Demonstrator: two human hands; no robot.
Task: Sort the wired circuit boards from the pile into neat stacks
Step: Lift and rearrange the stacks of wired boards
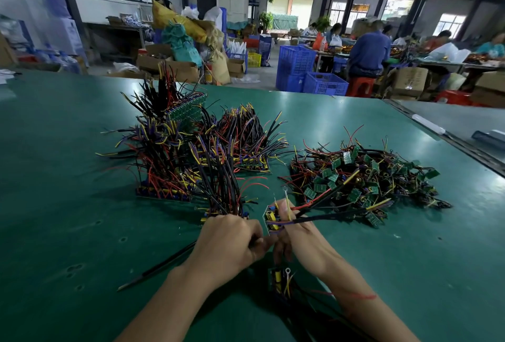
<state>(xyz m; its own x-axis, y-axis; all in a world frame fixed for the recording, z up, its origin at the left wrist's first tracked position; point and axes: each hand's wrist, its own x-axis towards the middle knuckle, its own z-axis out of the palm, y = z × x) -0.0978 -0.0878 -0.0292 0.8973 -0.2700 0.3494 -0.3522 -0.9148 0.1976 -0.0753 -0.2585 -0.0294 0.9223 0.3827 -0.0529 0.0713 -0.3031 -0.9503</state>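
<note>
A tangled pile of wired circuit boards (pixel 366 177) lies on the right of the green table (pixel 68 177). Sorted stacks of boards with wires standing up (pixel 175 150) fill the middle left. My right hand (pixel 295 229) pinches one wired circuit board (pixel 272 218) upright, its black and red wires trailing right toward the pile. My left hand (pixel 232 243) grips a bunch of stacked boards (pixel 224 191) by their lower end, wires fanning upward. Another board with a ring terminal (pixel 278 278) lies below my hands, partly hidden by my right wrist.
A black wire (pixel 158 267) stretches across the table left of my left forearm. A second stack (pixel 246 139) stands behind the middle. The table's right edge has a metal rail (pixel 448 139). Blue crates (pixel 308 73), boxes and seated people fill the workshop beyond.
</note>
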